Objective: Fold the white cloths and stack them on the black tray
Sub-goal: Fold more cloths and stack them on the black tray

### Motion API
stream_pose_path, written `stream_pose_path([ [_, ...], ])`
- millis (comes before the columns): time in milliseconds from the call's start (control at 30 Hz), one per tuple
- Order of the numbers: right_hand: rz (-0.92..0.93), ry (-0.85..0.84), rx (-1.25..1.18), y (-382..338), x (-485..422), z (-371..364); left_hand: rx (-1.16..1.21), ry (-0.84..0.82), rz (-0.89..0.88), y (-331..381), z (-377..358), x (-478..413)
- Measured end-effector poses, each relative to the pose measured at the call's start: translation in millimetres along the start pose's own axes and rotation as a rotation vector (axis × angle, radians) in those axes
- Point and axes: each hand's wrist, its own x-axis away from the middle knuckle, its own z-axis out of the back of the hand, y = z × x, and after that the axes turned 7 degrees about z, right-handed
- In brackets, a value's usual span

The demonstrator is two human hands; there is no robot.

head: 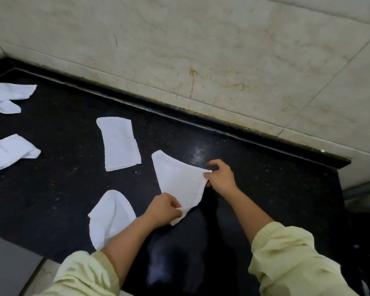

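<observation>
A white cloth (177,180) lies partly lifted on the black counter (62,189), near the middle of the view. My left hand (163,207) pinches its near corner, and my right hand (220,177) pinches its right corner, so the edge between them is raised. Several other white cloths lie loose on the counter: one flat (120,144) behind the held one, one rumpled (110,216) beside my left forearm, and two (6,97) (9,152) at the far left. I cannot make out a black tray against the dark counter.
A stained marble wall (201,60) rises directly behind the counter, with a raised black lip (233,133) along its foot. The counter ends at the right (342,189) and at the near left, where a pale floor (9,268) shows.
</observation>
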Motion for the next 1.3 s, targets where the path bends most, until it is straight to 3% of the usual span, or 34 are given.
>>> stream_pose_path([
  [133, 0.005, 0.008, -0.02, -14, 9, 19, 0.149, -0.149, -0.026, -9, 37, -1],
  [267, 0.034, -0.008, 0.083, -24, 24, 42, 0.237, -0.168, -0.053, -4, 76, 3],
  [400, 0.007, -0.065, 0.027, -34, 37, 63, 0.305, -0.153, -0.112, 11, 103, 10],
  [567, 0.074, -0.099, 0.021, -48, 55, 93, 0.304, -0.073, -0.219, 38, 120, 18],
  [733, 0.164, -0.043, -0.007, -63, 63, 121, 0.165, -0.13, -0.326, 61, 144, 20],
  [1033, 0.184, 0.148, -0.042, -58, 60, 144, -0.214, 0.199, -0.488, 111, 157, 14],
  [1300, 0.233, 0.278, -0.153, -56, 51, 148, -0.099, 0.412, -0.526, 118, 150, 2],
])
